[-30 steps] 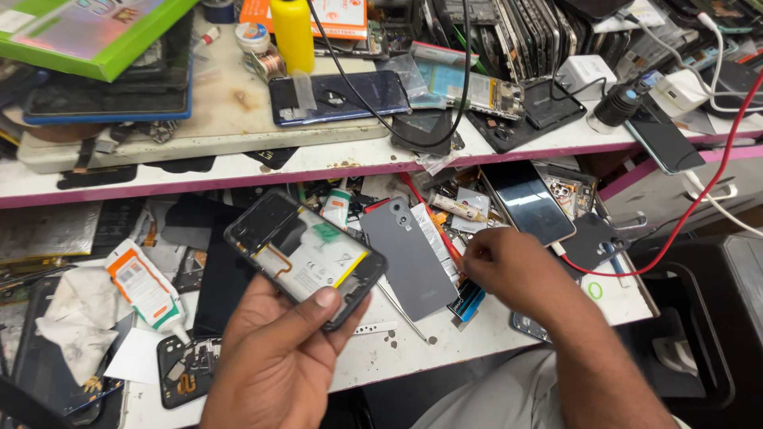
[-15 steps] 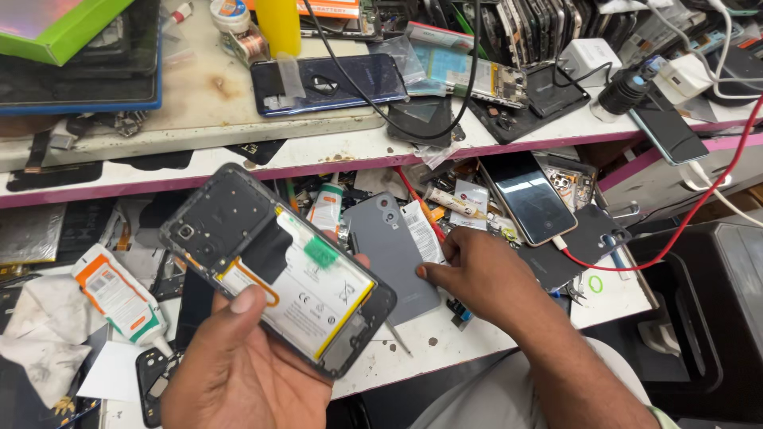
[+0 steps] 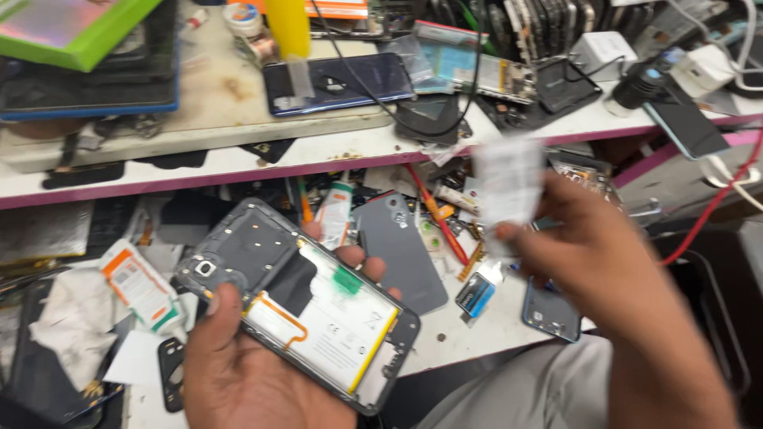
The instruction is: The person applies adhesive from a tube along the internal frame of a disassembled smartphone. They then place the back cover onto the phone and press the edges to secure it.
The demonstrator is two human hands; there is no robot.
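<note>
- Left hand (image 3: 238, 373) sits at about 7 o'clock in the head view, palm up, its fingers wrapped under an opened phone (image 3: 302, 306) and the thumb pressed over the near edge by the camera module.
- The opened phone lies back-off and tilted, upper end toward 10 o'clock; a white battery (image 3: 330, 326) with a yellow edge fills its lower half, a green tab showing on top.
- Right hand (image 3: 588, 254) is raised at 3 o'clock, fingers pinched narrow on a small pale slip (image 3: 509, 183), which is motion-blurred; whether it is film, paper or adhesive cannot be told.
- The slip is held clear of the phone, well apart from it toward 2 o'clock.
- On the table (image 3: 493, 326) between the hands lie a grey back cover (image 3: 397, 246), a red-handled tool (image 3: 433, 214) and a small blue part (image 3: 475, 294); a second dark cover (image 3: 550, 314) lies under the right wrist.
- A shelf (image 3: 238, 163) at 12 o'clock carries a dark blue phone (image 3: 342, 79) and loose cables.
- Judgement: the step in hand looks like preparing the slip for the exposed interior.
- Judgement: the next move calls for steadying the phone level and bringing the slip down squarely, clear of the battery connector.
</note>
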